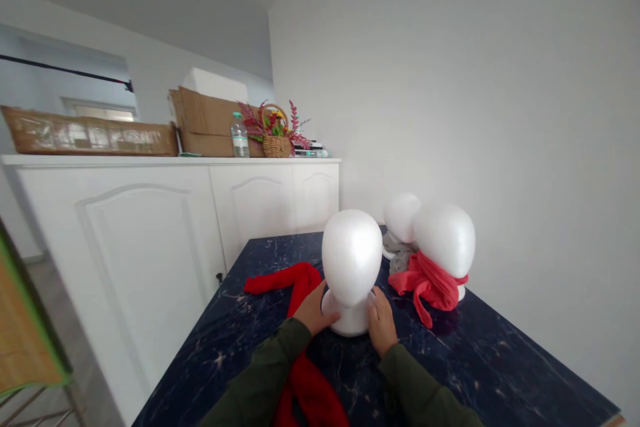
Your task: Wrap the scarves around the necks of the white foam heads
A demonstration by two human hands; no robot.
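White cabinets stood beyond a dark marbled table. On it, a white foam head stood upright, long axis vertical, narrowing down to the neck; which way it faced could not be told. Left hand curled round the base, thumb in front; right hand cupped the opposite side. Red cloth ran under the left sleeve, far end bent leftward.

Three white heads and red cloth on dark marbled table.
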